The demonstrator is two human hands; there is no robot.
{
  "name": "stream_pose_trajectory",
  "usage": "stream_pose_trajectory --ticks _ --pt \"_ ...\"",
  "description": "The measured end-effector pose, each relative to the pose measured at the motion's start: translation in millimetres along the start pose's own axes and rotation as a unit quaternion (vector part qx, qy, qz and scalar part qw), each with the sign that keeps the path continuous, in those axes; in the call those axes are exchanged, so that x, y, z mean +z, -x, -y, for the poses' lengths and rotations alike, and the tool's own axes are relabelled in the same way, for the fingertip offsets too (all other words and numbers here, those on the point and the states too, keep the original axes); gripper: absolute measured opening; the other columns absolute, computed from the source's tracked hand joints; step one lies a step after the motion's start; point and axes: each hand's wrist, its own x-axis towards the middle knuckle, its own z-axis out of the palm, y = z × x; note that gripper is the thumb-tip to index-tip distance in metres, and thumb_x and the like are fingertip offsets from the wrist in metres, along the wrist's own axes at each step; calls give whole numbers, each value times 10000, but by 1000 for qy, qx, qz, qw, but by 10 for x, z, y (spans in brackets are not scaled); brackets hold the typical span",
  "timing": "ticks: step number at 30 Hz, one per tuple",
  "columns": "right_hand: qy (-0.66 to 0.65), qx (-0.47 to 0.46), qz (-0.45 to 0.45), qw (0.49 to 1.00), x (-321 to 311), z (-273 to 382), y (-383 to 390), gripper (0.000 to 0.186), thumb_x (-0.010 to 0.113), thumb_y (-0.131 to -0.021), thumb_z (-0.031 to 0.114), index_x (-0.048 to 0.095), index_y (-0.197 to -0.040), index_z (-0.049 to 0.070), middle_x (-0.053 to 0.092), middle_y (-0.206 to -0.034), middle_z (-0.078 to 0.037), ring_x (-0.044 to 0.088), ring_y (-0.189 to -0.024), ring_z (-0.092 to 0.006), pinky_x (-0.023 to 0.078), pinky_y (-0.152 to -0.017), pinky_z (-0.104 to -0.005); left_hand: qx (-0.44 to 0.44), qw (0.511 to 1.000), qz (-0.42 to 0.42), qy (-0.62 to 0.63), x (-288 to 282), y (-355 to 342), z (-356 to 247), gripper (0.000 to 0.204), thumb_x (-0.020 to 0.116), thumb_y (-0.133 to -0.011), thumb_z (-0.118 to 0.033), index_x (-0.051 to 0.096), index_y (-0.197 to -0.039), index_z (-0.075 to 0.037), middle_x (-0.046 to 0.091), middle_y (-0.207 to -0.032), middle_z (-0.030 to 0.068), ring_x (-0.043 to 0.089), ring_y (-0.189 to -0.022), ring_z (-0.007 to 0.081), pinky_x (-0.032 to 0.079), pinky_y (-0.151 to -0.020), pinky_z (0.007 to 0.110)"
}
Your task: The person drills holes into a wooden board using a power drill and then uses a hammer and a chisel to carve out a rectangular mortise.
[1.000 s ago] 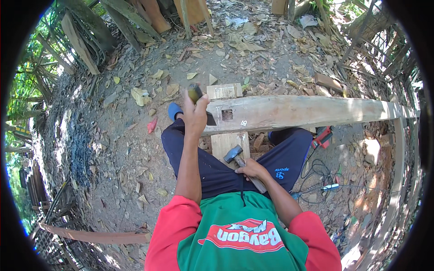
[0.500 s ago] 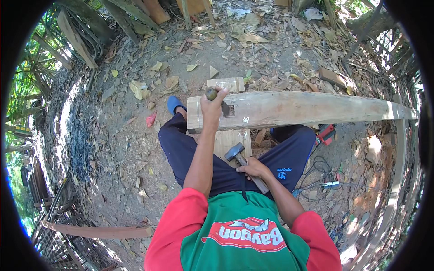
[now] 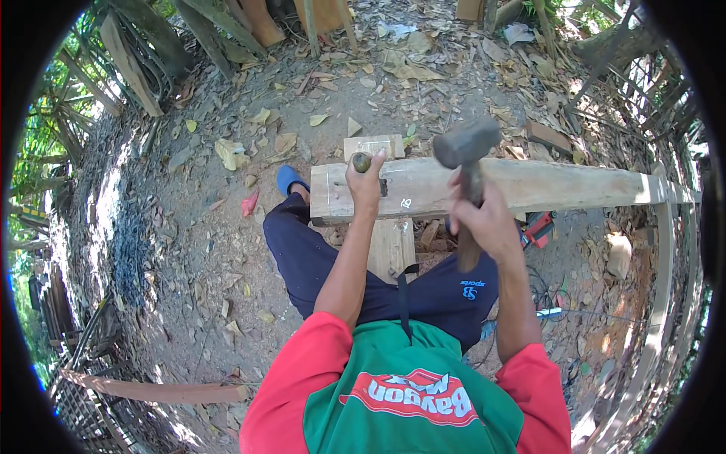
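Note:
My left hand [image 3: 365, 191] is closed around an upright chisel [image 3: 361, 161], whose round handle end faces up. It stands over the left end of a long wooden beam [image 3: 560, 181], beside a small square hole [image 3: 383, 188]. The hand hides the chisel's blade. In my right hand [image 3: 491, 223] is a hammer [image 3: 467, 144] with a heavy dark head and a wooden handle. The hammer is raised above the beam, to the right of the chisel and apart from it.
Under the beam lies a wooden block [image 3: 392, 242], between my legs. A red power tool [image 3: 538, 229] and a dark cable lie on the ground at the right. Leaves and wood scraps litter the dirt. A brown plank [image 3: 162, 391] lies at lower left.
My right hand has lifted the hammer from my lap up and to the right, above the beam. The left hand keeps the chisel near the hole, shifted slightly.

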Motion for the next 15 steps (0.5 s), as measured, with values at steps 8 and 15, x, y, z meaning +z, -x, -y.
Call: stream_pose_trajectory --ticks 8,15 --pt "75 -26 -22 997 -23 528 82 357 689 -799 121 578 -1108 -19 585 -798 -45 546 -638 -114 467 -608 -297 4 998 39 39 35 -38 -26 261 773 -846 -176 550 -723 -119 446 -667 -88 378 -603 38 318 -551 230" --pt "133 -70 9 989 114 446 30 365 690 -782 130 571 -1078 -48 576 -761 -105 512 -686 -159 459 -665 -324 -10 997 34 71 39 -59 -67 255 773 -845 -178 555 -726 -119 459 -675 -86 393 -610 38 319 -559 236"
